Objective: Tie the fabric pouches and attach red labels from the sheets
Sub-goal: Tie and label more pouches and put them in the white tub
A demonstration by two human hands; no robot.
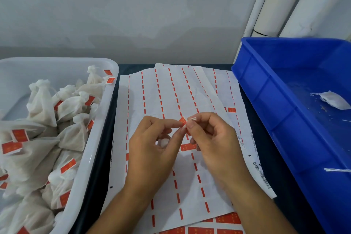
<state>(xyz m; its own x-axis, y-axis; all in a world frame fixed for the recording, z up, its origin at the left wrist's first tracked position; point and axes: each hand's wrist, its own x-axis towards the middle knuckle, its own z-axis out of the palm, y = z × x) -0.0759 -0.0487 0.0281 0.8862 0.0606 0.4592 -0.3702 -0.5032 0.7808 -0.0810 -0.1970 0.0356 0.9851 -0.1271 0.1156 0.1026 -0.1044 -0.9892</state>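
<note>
My left hand (152, 150) and my right hand (210, 138) meet above the label sheets (171, 100) in the middle of the table. Between their fingertips they pinch one small red label (182, 121). A bit of white pouch fabric (163, 142) shows under my left palm, mostly hidden. The sheets are largely peeled, with only thin red strips left in rows; whole red labels (228, 218) remain on a sheet at the near edge. One white pouch (334, 99) with loose strings lies in the blue bin.
A white tub (106, 104) on the left holds several tied pouches with red labels (68, 165). A blue plastic bin (266, 89) stands on the right with a loose string (337, 170) inside. White pipes (284, 5) run up the wall behind.
</note>
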